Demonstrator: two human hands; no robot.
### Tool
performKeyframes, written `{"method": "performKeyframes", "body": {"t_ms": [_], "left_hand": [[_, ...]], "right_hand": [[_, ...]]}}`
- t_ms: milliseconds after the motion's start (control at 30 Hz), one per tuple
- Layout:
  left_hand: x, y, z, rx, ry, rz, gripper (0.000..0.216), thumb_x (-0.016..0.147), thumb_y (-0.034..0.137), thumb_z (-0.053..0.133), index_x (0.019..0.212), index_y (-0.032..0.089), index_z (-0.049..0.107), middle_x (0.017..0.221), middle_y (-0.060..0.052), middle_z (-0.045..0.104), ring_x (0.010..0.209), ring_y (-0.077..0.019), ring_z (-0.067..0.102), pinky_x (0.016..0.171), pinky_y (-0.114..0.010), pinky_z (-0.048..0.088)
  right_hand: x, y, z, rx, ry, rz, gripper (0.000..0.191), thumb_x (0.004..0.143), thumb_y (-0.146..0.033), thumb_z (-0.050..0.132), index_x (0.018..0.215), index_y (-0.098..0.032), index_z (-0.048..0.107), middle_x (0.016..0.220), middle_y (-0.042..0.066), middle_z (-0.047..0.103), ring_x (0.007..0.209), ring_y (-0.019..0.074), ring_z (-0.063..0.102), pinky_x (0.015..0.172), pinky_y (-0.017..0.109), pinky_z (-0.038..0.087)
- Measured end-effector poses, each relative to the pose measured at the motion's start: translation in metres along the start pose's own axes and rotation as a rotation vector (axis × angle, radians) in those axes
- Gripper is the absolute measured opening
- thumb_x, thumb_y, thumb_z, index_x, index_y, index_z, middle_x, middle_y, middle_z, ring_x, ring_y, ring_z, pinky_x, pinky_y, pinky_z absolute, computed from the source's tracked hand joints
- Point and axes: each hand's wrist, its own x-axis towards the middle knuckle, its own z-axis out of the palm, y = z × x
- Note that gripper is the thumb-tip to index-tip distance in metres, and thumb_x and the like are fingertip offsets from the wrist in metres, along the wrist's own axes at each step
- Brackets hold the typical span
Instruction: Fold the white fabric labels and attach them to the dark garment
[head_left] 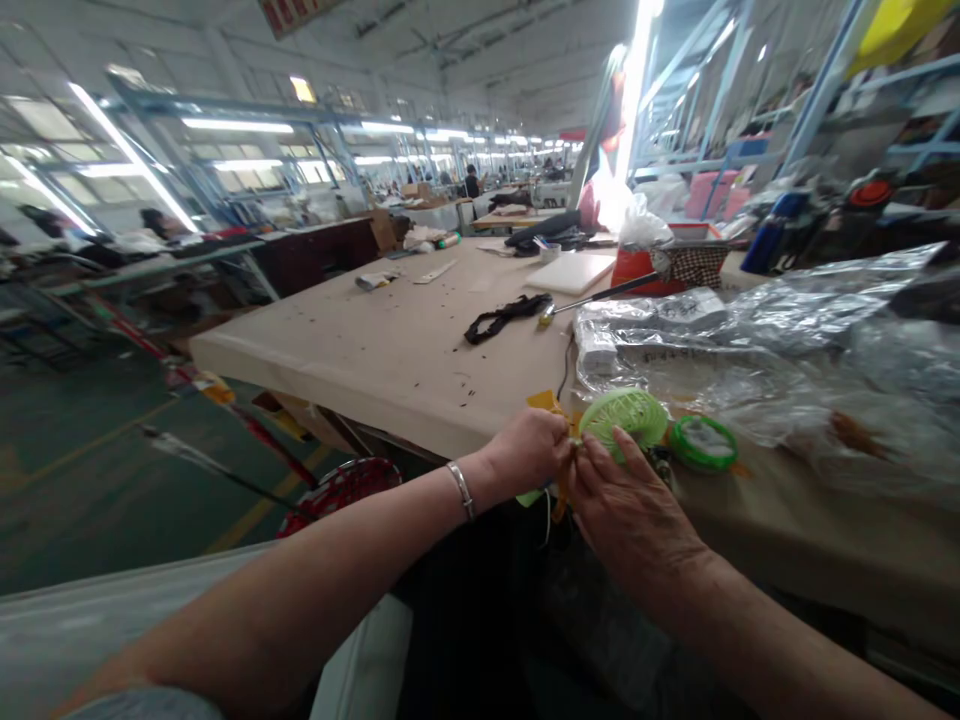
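At the table's near edge stands a pale green small fan [626, 408] with a round ribbed cage. My right hand [637, 505] lies against its lower part, fingers together and bent around it. My left hand [531, 450], with a metal bangle at the wrist, is closed in a pinch just left of the fan's base. What those fingertips hold is hidden. Pieces of orange-yellow tape [546, 401] show around the fingers. A bit of light green and a white cord hang below the left hand. Right of the fan sits a round green-rimmed dish [703, 443] with whitish contents.
Clear plastic bags [697, 340] cover the right of the brown-covered table [360, 345]. Further back lie a black strap-like piece [506, 318], a yellow-handled screwdriver [547, 315], a white board [570, 272] and a red box [632, 265]. A red basket [341, 497] stands below left.
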Motion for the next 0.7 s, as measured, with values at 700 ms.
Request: {"method": "performKeyframes", "body": {"t_ms": [700], "left_hand": [[0.004, -0.001, -0.003, 0.041, -0.038, 0.015, 0.026, 0.081, 0.016, 0.05, 0.056, 0.016, 0.04, 0.054, 0.003, 0.042, 0.053, -0.0083, 0.036, 0.05, -0.022, 0.026]], "right_hand": [[0.004, 0.009, -0.01, 0.187, -0.022, -0.016, 0.036, 0.083, -0.022, 0.061, 0.117, -0.009, 0.063, 0.112, 0.011, 0.067, 0.117, 0.0272, 0.052, 0.11, 0.046, 0.032]]}}
